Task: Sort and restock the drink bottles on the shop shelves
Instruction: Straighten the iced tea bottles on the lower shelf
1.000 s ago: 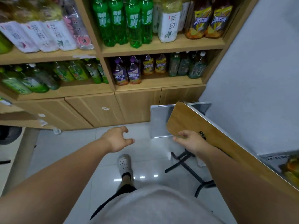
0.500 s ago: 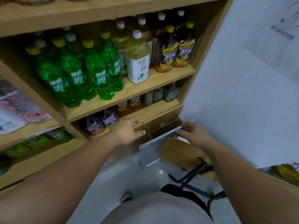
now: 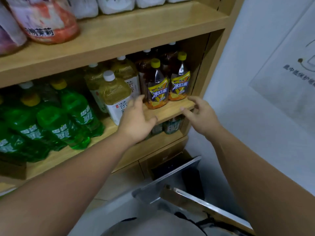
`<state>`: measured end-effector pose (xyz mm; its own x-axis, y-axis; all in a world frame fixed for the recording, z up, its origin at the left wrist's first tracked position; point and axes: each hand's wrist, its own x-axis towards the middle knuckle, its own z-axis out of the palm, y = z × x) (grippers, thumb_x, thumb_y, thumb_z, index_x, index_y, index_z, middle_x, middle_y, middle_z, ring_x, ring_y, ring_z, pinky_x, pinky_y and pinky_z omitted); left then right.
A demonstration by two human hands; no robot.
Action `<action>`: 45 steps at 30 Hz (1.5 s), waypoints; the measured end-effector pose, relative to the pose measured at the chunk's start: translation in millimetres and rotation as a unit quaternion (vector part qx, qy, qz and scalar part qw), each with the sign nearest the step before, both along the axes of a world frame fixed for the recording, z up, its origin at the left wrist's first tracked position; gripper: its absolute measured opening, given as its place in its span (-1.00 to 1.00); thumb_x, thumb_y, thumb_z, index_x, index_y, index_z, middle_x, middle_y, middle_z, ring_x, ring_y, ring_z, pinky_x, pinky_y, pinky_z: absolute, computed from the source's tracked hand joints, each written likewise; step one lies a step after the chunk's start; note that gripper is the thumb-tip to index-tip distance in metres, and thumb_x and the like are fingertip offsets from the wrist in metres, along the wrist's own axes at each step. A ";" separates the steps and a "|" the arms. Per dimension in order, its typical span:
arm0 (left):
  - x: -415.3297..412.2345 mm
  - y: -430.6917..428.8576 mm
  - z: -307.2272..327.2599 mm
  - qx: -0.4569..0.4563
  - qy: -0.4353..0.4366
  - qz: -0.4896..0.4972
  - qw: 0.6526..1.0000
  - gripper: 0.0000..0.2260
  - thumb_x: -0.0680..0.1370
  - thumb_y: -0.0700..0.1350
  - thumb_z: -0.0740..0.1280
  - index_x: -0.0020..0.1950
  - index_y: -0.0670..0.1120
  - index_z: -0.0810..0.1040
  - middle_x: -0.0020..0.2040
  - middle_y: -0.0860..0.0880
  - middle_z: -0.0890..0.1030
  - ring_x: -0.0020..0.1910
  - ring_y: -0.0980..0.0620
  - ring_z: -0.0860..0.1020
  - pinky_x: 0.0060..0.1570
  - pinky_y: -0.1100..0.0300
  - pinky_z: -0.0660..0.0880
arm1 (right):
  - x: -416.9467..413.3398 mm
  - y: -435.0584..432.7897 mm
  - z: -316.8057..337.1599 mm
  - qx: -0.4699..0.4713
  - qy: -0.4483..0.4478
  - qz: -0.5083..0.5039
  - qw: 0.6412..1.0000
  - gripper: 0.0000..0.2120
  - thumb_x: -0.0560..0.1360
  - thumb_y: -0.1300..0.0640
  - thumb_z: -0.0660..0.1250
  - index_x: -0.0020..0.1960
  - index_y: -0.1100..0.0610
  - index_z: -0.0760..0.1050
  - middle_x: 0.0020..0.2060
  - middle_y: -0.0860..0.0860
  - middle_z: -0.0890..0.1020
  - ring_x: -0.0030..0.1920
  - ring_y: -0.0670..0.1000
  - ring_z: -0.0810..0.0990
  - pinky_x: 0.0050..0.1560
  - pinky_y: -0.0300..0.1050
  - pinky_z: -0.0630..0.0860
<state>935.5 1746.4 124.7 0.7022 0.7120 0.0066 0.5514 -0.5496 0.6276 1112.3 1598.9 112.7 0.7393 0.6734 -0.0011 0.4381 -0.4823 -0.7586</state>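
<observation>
Two iced teas (image 3: 157, 90) upright at the front of the shelf (image 3: 172, 109), in the far right bay, close against the side panel. To their left, pale teas (image 3: 114, 97), then green sodas (image 3: 71, 116).

Poised on either side of the pair. Left hand (image 3: 136, 121) just beside the nearer tea, fingers spread, gripping nothing; touching the bottle or not, cannot tell. Right hand (image 3: 200, 114) at the shelf edge below the other tea, fingers loosely apart, equally empty.

Probably heavy: big bottles, dark liquid up near the neck. Plastic likely stiff enough while sealed, though slick over the glossy label. Best taken round the narrow shoulder above the label, or at the neck under the yellow cap (image 3: 155, 63) with a palm beneath the base. Packed close to the neighbours, so easy to knock one over. Likely a straightening or pull-forward step; hard to say which.
</observation>
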 end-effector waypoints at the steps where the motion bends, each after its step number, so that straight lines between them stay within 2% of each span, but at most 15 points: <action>1: 10.2 1.4 3.4 0.003 -0.015 0.014 1.000 -0.23 0.52 0.07 0.45 0.63 -0.05 0.16 0.54 -0.11 0.29 0.51 -0.10 0.31 0.47 0.05 0.31 | 9.8 9.3 3.2 0.023 -0.006 0.004 1.000 -0.45 0.57 -0.12 0.40 0.49 0.02 0.41 0.38 0.04 0.50 0.36 0.03 0.46 0.36 -0.01 0.44; 5: 42.6 9.6 9.6 0.004 -0.036 0.073 0.997 -0.30 0.54 0.05 0.44 0.59 -0.08 0.20 0.44 -0.14 0.34 0.42 -0.13 0.40 0.43 0.02 0.37 | 36.4 43.2 12.3 0.086 -0.024 0.016 0.996 -0.37 0.59 -0.07 0.40 0.57 0.09 0.29 0.44 0.05 0.41 0.37 -0.07 0.39 0.30 -0.25 0.28; 8: 62.5 18.5 9.0 0.008 -0.024 0.097 0.995 -0.47 0.52 0.06 0.45 0.39 -0.12 0.38 0.22 -0.14 0.44 0.24 -0.18 0.49 0.27 -0.06 0.48 | 48.6 62.3 9.0 0.106 -0.029 0.013 0.994 -0.26 0.57 -0.04 0.42 0.62 0.13 0.17 0.57 0.10 0.26 0.54 0.02 0.27 0.49 -0.18 0.20; 10: 74.5 24.5 7.3 0.004 -0.011 0.108 0.994 -0.51 0.53 0.09 0.43 0.33 -0.13 0.42 0.19 -0.17 0.50 0.20 -0.21 0.50 0.22 -0.09 0.50 | 56.5 70.9 4.4 0.102 -0.029 0.011 0.994 -0.21 0.57 -0.03 0.42 0.64 0.16 0.11 0.61 0.12 0.17 0.60 0.06 0.16 0.50 -0.23 0.09; 14: 94.3 34.2 5.8 0.013 0.008 0.119 0.993 -0.35 0.52 0.17 0.36 0.54 -0.03 0.27 0.22 -0.16 0.62 0.22 -0.25 0.56 0.21 -0.15 0.53 | 72.2 82.5 -2.9 0.080 -0.049 0.020 0.995 -0.17 0.58 -0.04 0.42 0.65 0.21 0.05 0.64 0.15 0.10 0.63 0.06 0.07 0.48 -0.24 0.03; 18: 105.2 43.7 1.6 -0.003 0.038 0.145 0.989 -0.20 0.41 0.32 0.24 0.58 0.02 0.20 0.15 -0.13 0.67 0.16 -0.27 0.61 0.20 -0.20 0.53 | 79.2 87.2 -8.3 0.058 -0.080 0.027 0.995 -0.14 0.55 -0.04 0.45 0.63 0.24 0.07 0.63 0.17 0.13 0.62 0.10 0.11 0.56 -0.11 0.13; 22: 109.2 48.9 0.6 0.021 0.054 0.132 0.990 -0.17 0.57 0.18 0.38 0.66 -0.02 -0.02 0.38 -0.18 0.55 0.25 -0.29 0.57 0.17 -0.10 0.55 | 82.4 89.1 -6.3 0.042 -0.142 0.010 0.989 -0.14 0.51 -0.01 0.49 0.61 0.25 0.12 0.55 0.20 0.23 0.56 0.19 0.21 0.53 0.06 0.26; 24: 108.8 51.9 -1.4 0.037 0.062 0.134 0.988 -0.20 0.58 0.15 0.39 0.66 -0.05 0.02 0.37 -0.19 0.55 0.23 -0.29 0.57 0.10 -0.08 0.57 | 79.9 90.6 -5.0 0.014 -0.188 0.000 0.982 -0.18 0.49 -0.03 0.50 0.58 0.23 0.20 0.52 0.19 0.26 0.52 0.22 0.26 0.48 0.08 0.31; 28: 106.3 51.2 -1.0 0.070 0.111 0.145 0.981 -0.30 0.55 0.25 0.37 0.51 -0.15 0.26 0.11 -0.19 0.63 0.03 -0.26 0.62 -0.11 -0.02 0.59 | 74.8 91.0 -2.9 0.034 -0.217 -0.032 0.975 -0.32 0.43 0.00 0.54 0.43 0.23 0.38 0.39 0.18 0.39 0.40 0.23 0.39 0.36 0.10 0.43; 32: 104.4 47.6 3.3 0.067 0.098 0.148 0.982 -0.31 0.53 0.22 0.43 0.45 -0.17 0.29 0.10 -0.19 0.62 0.09 -0.27 0.61 -0.06 -0.04 0.59 | 72.0 91.0 -4.4 0.071 -0.188 -0.031 0.979 -0.37 0.40 0.03 0.56 0.35 0.21 0.39 0.39 0.19 0.41 0.39 0.22 0.43 0.33 0.12 0.46; 36: 103.5 45.4 3.7 0.041 0.069 0.148 0.986 -0.38 0.49 0.20 0.48 0.35 -0.17 0.41 0.08 -0.15 0.64 0.10 -0.21 0.61 -0.04 0.00 0.58 | 73.6 92.7 -3.1 0.090 -0.110 -0.024 0.990 -0.35 0.43 0.07 0.57 0.37 0.18 0.30 0.28 0.13 0.54 0.30 0.18 0.53 0.15 -0.01 0.51; 38: 101.8 41.6 5.1 0.038 0.042 0.141 0.988 -0.38 0.48 0.14 0.52 0.35 -0.19 0.39 0.14 -0.17 0.64 0.16 -0.22 0.59 0.01 0.00 0.55 | 75.5 90.7 -1.4 0.090 -0.097 -0.035 0.991 -0.25 0.42 0.06 0.58 0.46 0.16 0.26 0.36 0.13 0.52 0.36 0.17 0.51 0.23 -0.02 0.49; 41: 96.3 35.0 4.9 0.045 0.001 0.121 0.992 -0.36 0.44 0.06 0.58 0.37 -0.19 0.40 0.23 -0.19 0.62 0.25 -0.22 0.56 0.10 0.03 0.49 | 73.5 86.4 -1.9 0.072 -0.150 -0.032 0.986 -0.11 0.38 0.03 0.60 0.56 0.21 0.22 0.47 0.17 0.40 0.48 0.19 0.36 0.46 0.06 0.36; 43: 92.3 29.4 3.4 0.038 -0.016 0.113 0.993 -0.33 0.43 0.02 0.59 0.40 -0.18 0.36 0.29 -0.21 0.57 0.31 -0.22 0.51 0.18 0.03 0.47 | 71.2 83.3 -5.2 0.067 -0.206 -0.042 0.975 -0.14 0.35 -0.01 0.62 0.50 0.22 0.33 0.38 0.18 0.41 0.40 0.22 0.40 0.40 0.11 0.40; 45: 88.3 24.7 1.2 0.035 -0.030 0.110 0.993 -0.30 0.43 0.02 0.59 0.44 -0.16 0.34 0.34 -0.20 0.52 0.37 -0.19 0.47 0.27 0.03 0.45 | 68.8 78.6 -9.8 0.082 -0.201 -0.050 0.975 -0.18 0.34 -0.02 0.63 0.48 0.18 0.37 0.32 0.16 0.41 0.34 0.19 0.43 0.35 0.08 0.45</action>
<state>1023.8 1771.2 125.9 0.5259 0.8450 0.0975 0.6264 -0.4623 0.6276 1181.0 1677.6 103.0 0.7198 0.5644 0.4042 0.6729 -0.4241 -0.6061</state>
